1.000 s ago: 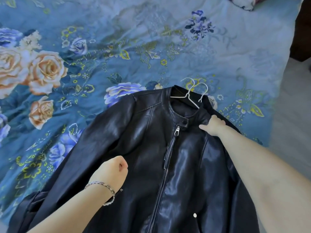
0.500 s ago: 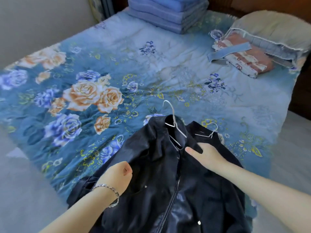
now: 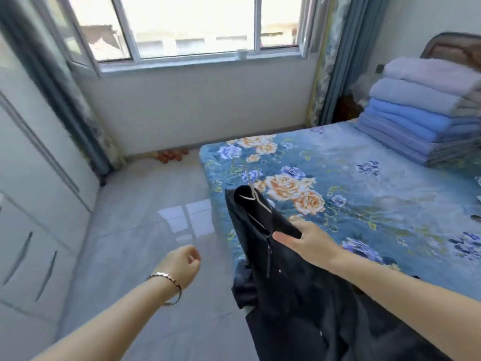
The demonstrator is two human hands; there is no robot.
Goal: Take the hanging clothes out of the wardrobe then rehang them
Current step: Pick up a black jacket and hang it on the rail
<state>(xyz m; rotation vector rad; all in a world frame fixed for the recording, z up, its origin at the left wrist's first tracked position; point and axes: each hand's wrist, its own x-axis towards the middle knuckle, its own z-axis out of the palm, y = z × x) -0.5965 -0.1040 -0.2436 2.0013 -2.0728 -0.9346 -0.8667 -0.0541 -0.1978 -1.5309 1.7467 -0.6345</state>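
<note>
A black leather jacket [image 3: 286, 295] hangs on a white hanger [image 3: 256, 201], lifted above the bed's left edge, its lower part draping down toward me. My right hand [image 3: 309, 243] grips the jacket just below the collar, thumb across the front and fingers behind the fabric. The hanger's hook sticks up out of the collar. My left hand [image 3: 182, 264], with a bracelet on its wrist, hovers over the floor to the left of the jacket; its fingers are curled and hold nothing. The white wardrobe [image 3: 31, 204] stands at the left edge, doors closed.
A bed [image 3: 364, 191] with a blue floral cover fills the right side. Folded blankets [image 3: 416, 113] are stacked at its far end. Glossy grey floor [image 3: 145, 230] runs between wardrobe and bed. Small orange objects [image 3: 171, 156] lie under the window [image 3: 197, 24].
The jacket has come up off the bed in my right hand. My left hand has let go of it and swung left. My view has turned left toward the wardrobe and window.
</note>
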